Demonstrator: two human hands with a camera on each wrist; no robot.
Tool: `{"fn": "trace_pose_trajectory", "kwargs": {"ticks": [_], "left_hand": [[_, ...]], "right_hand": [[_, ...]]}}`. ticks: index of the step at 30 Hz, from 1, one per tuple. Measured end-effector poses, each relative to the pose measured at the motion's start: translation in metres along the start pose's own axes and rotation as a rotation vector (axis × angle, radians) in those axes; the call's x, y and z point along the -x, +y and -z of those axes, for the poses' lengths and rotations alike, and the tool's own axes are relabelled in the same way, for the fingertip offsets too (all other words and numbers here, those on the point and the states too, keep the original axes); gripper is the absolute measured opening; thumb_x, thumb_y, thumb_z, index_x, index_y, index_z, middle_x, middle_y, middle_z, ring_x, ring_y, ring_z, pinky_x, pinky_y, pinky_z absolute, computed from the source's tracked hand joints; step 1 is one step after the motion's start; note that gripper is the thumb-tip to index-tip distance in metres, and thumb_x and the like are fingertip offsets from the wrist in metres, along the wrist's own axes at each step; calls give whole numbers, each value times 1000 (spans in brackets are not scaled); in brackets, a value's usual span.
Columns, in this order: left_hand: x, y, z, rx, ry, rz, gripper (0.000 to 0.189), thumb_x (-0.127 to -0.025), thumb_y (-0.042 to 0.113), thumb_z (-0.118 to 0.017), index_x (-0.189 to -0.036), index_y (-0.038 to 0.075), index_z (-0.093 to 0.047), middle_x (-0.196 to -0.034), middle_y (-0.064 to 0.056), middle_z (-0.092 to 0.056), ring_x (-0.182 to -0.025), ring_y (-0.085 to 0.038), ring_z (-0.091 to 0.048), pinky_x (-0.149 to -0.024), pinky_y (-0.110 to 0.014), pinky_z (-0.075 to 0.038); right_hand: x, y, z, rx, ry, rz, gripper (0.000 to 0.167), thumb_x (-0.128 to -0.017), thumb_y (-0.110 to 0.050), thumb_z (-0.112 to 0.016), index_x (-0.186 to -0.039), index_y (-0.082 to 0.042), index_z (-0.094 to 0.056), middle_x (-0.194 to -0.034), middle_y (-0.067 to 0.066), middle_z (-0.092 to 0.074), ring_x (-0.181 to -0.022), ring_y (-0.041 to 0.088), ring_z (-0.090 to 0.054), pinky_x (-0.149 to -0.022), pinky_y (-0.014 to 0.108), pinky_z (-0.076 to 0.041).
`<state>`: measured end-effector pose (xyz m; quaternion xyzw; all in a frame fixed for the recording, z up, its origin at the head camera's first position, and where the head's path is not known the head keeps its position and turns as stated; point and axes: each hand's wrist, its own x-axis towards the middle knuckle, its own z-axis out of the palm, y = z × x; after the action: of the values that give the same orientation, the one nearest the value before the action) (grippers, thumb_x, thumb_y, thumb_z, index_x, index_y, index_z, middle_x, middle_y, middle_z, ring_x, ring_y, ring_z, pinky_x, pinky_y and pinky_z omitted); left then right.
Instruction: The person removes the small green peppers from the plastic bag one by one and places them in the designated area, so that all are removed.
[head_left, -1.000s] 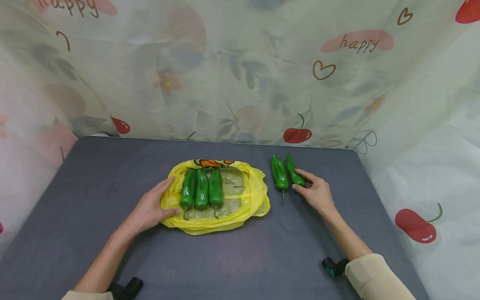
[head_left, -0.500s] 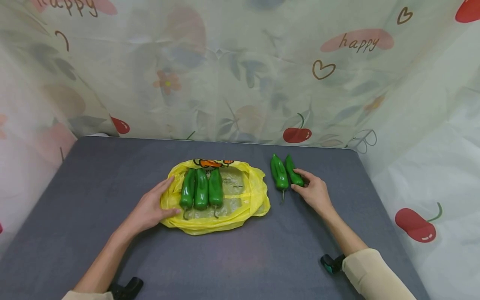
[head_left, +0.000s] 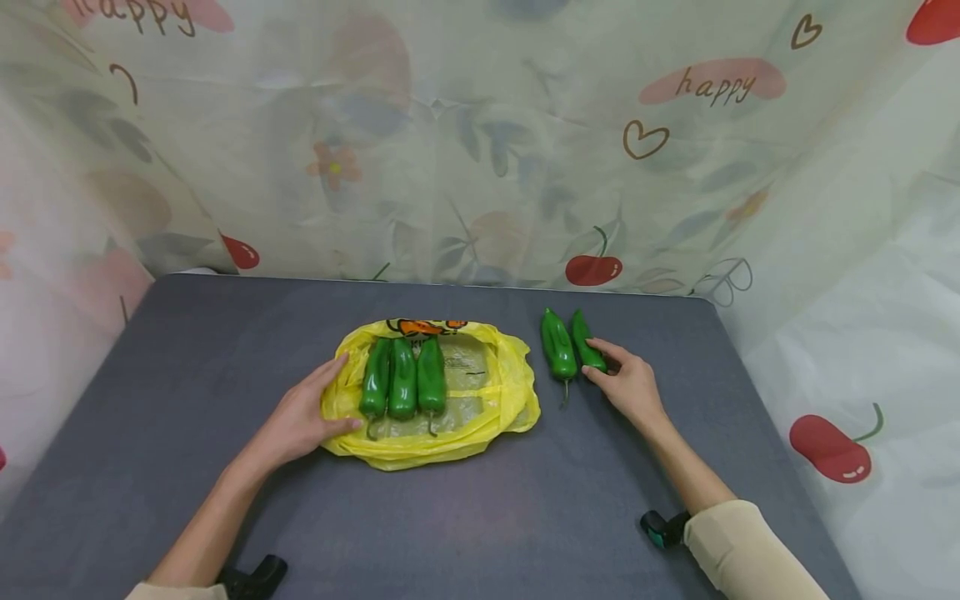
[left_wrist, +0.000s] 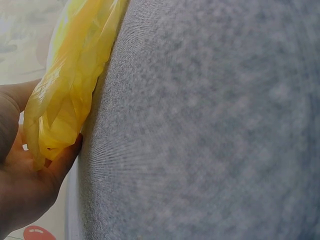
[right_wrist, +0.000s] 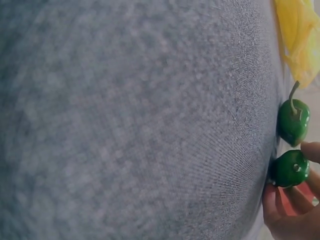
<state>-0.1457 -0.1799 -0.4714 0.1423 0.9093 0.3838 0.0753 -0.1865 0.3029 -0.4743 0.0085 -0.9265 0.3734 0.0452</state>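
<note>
Three glossy green peppers (head_left: 402,379) lie side by side in the left part of a yellow plastic bag (head_left: 516,383), whose mouth is spread wide on the table. My left hand (head_left: 300,418) holds the bag's left end between thumb and fingers; the left wrist view shows the crumpled yellow film in its grasp. To the right of the bag, my right hand (head_left: 632,387) pinches a green pepper (right_wrist: 291,169) across its lower end, thumb on the left side and fingers on the right. Just left of that one lies another green pepper (head_left: 558,348), its stem pointing toward me.
The dark grey table (head_left: 465,533) is backed by a hanging pale curtain (head_left: 450,150) printed with cherries, leaves and words. It drapes along both sides too. Black wrist devices (head_left: 663,530) sit at both forearms near cream sleeves.
The right hand and the pepper it pinches have shifted very slightly left, closer to the neighbouring pepper. My left hand and the bag have stayed put.
</note>
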Motion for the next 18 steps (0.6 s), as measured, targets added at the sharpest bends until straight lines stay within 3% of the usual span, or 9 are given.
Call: {"fn": "trace_pose_trajectory", "kwargs": {"ticks": [11,18], "left_hand": [[0,0,0,-5,2,-4,99,-81,21,-84,-157,2,-24,-156,-30,-26,-142,-49,-25,-109,-64,-26],[1,0,0,-1,3,-8,99,-81,21,-84,-157,2,-24,-156,-30,-27,-142,-49,-26,-109,-64,-26]], "right_hand": [[3,-3,6,-34,13,-6,49,-90,-17,-74,-137,-12,-62,-132,14,-62,-113,29,-62,-90,43,-54],[4,-4,8,-13,74,18,46,-89,-17,-75,-133,-14,-65,-122,18,-67,-102,33,-69,-83,48,-55]]}}
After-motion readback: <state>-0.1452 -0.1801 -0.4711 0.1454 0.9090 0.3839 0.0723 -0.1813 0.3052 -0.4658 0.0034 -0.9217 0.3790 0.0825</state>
